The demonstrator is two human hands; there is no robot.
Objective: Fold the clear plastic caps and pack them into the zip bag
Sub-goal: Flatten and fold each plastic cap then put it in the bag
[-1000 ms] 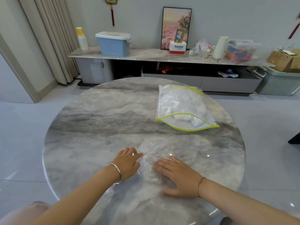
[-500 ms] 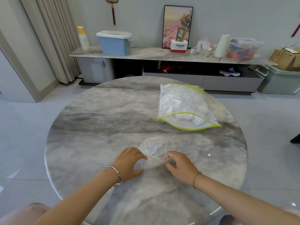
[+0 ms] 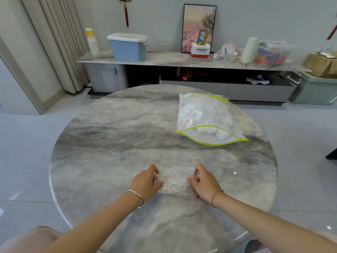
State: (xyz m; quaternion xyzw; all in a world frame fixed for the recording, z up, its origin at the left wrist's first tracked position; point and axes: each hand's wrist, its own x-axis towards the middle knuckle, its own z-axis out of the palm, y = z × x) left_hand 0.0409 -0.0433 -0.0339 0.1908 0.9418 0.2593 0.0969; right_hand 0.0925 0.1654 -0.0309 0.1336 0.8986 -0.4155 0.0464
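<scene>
Two hands work at the near side of a round grey marble table (image 3: 109,143), seen from the head camera. Between them lies one clear plastic cap (image 3: 175,181), crumpled and flattened on the tabletop. The left hand (image 3: 145,183) has its fingers curled at the cap's left edge and its thumb on the film, so it grips that end. The right hand (image 3: 204,183) does the same at the right edge, fingers bent and pinching the plastic. A silver bangle (image 3: 138,198) sits on the left wrist and a thin bracelet (image 3: 216,195) on the right.

On the far right part of the table, well apart from the hands, lies the zip bag (image 3: 206,119). Its yellow-green zip strip faces the person and the mouth gapes open. Crumpled clear plastic fills the far part of the bag.

Beyond the table a long low sideboard (image 3: 164,60) stands against the wall. On it are a stack of paper cups (image 3: 92,42), a blue bin (image 3: 127,48) with a white lid, a framed picture (image 3: 198,21), a small red and white box (image 3: 200,51) and a white roll (image 3: 249,50). A cardboard box (image 3: 319,64) rests at the far right, and a beige curtain (image 3: 58,42) hangs at the left.
</scene>
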